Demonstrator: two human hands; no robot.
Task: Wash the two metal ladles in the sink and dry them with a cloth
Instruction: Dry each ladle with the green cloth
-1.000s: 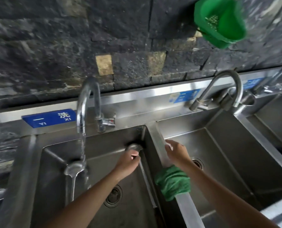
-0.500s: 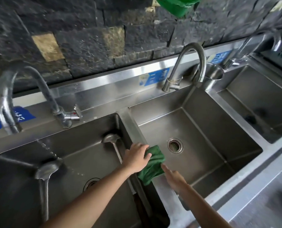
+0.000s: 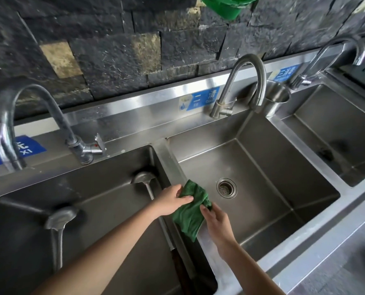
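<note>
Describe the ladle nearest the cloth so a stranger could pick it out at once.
Start at the leftmost sink basin, below the curved tap. Two metal ladles lie in it; take the right ladle, along the divider wall, just left of the left hand gripping the green cloth. Unlike the left ladle, its handle end is dark.

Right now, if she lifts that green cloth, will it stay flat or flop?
Probably flop: the green cloth already sags over the sink divider and bunches where the left hand pinches it. It looks light, likely easy to lift.
</note>
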